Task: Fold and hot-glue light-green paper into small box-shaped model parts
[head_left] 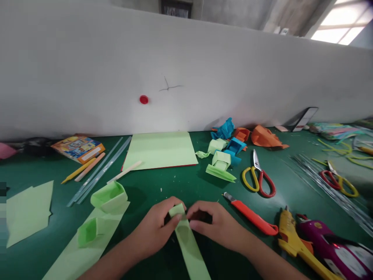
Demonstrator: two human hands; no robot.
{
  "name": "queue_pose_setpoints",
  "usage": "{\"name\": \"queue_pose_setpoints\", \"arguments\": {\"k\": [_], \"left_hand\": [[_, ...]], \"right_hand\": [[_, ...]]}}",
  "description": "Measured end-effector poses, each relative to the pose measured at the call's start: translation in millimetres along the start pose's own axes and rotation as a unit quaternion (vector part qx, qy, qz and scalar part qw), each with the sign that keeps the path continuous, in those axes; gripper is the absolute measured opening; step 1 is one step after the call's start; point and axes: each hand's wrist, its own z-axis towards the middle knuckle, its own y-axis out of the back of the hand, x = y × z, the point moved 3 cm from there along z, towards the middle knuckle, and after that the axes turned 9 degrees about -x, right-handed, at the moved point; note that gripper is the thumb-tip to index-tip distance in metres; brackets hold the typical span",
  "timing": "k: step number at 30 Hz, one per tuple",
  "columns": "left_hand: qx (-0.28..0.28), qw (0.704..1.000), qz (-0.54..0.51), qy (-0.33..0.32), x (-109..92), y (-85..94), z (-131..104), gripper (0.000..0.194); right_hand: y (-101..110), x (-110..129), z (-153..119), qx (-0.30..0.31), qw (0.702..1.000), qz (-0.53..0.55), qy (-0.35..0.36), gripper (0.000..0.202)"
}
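A long light-green paper strip point(194, 252) runs from the bottom edge up to my hands, its top end folded over. My left hand point(161, 221) pinches that folded end between thumb and fingers. Beside it, my right hand point(214, 223) has its thumb and index fingertip curled close to the strip's right edge; whether they touch the paper is hard to tell. To the left, two folded light-green paper pieces point(109, 196) rest on a wider green paper strip point(78, 254).
On the green table point(151, 186) are a red cutter point(253, 217), scissors point(267, 184), a yellow glue gun point(294, 241), clear glue sticks point(101, 171), a green sheet point(161, 149), folded blue, green and orange papers point(221, 159), and a purple device point(329, 245). Behind stands a white partition point(87, 77).
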Motion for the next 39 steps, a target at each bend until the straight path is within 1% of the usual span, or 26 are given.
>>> {"name": "queue_pose_setpoints", "arguments": {"k": [1,2,4,7,10,14,18,20,23,28,34,39], "left_hand": [[0.01,0.999,0.037,-0.01,-1,-1.5,5,0.015],[0.007,0.997,0.075,-0.021,-1,-2.1,11,0.014],[-0.015,0.987,0.145,-0.061,0,-1.7,25,0.014],[-0.013,0.979,0.173,-0.105,5,0.0,45,0.013],[-0.007,0.972,0.187,-0.144,10,2.4,56,0.019],[-0.013,0.96,0.202,-0.194,15,-0.1,57,0.023],[-0.058,0.95,0.219,-0.215,21,-3.7,56,0.016],[-0.081,0.947,0.223,-0.217,22,-3.0,57,0.015],[-0.102,0.944,0.225,-0.217,23,0.3,58,0.012],[-0.108,0.939,0.227,-0.236,24,3.2,57,0.012],[-0.103,0.922,0.244,-0.283,24,0.3,55,0.019],[-0.102,0.91,0.258,-0.308,24,-1.1,53,0.018]], "right_hand": [[-2,-3,5,-0.022,1.0,-0.006,-0.01,0.009],[-4,-6,10,-0.044,0.999,-0.028,-0.013,0.007],[-4,-10,23,-0.078,0.995,-0.062,-0.003,0.005],[-1,-14,42,-0.11,0.991,-0.081,0.008,0.012],[2,-17,54,-0.137,0.985,-0.099,0.028,0.014],[-1,-21,56,-0.158,0.977,-0.121,0.077,0.023],[-3,-25,57,-0.172,0.97,-0.14,0.101,0.03],[-2,-26,59,-0.172,0.968,-0.15,0.104,0.028],[-1,-25,61,-0.181,0.963,-0.166,0.107,0.017],[2,-23,60,-0.198,0.954,-0.185,0.129,0.021],[4,-25,58,-0.176,0.941,-0.221,0.184,0.024],[8,-24,55,-0.138,0.931,-0.248,0.228,0.019]]}}
